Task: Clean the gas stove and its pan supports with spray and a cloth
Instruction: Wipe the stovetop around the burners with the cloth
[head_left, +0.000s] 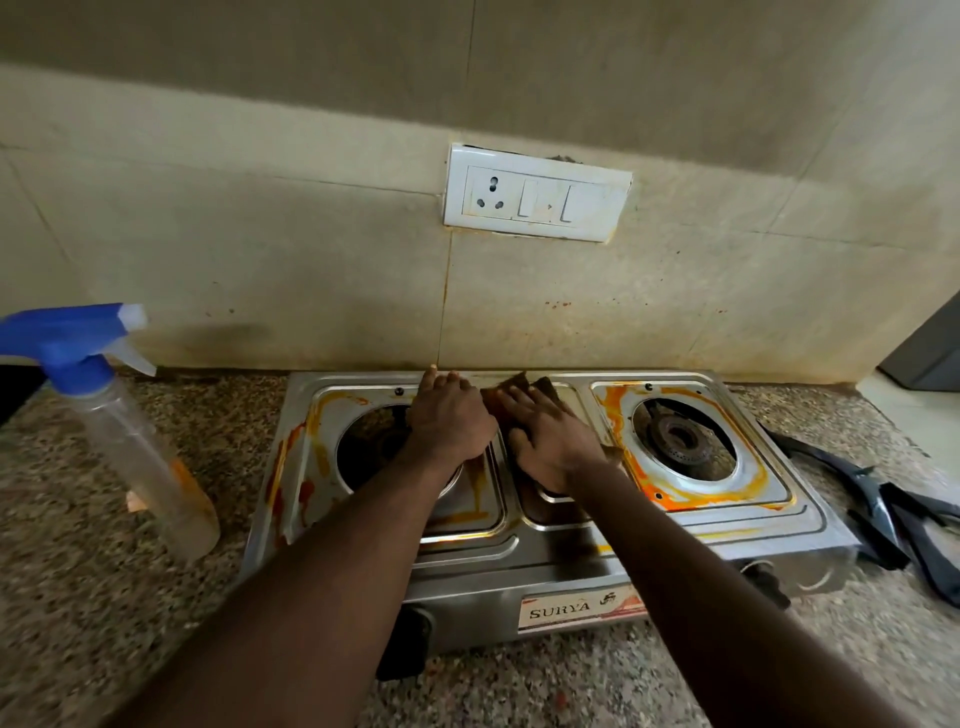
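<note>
The speckled stone table (104, 597) carried a steel two-burner gas stove (545, 566) set against the tiled wall, its top streaked with orange stains. The dark pan supports (893, 514) lay off the stove on the table to its right. A clear spray bottle (140, 447) with a blue trigger head stood to its left. The left hand (452, 421) rested on the stove's rear middle, fingers straight and holding nothing. Just beside it, the right hand (550, 441) lay flat with fingers spread, pressing a brown cloth (511, 397) onto the strip between the burners.
</note>
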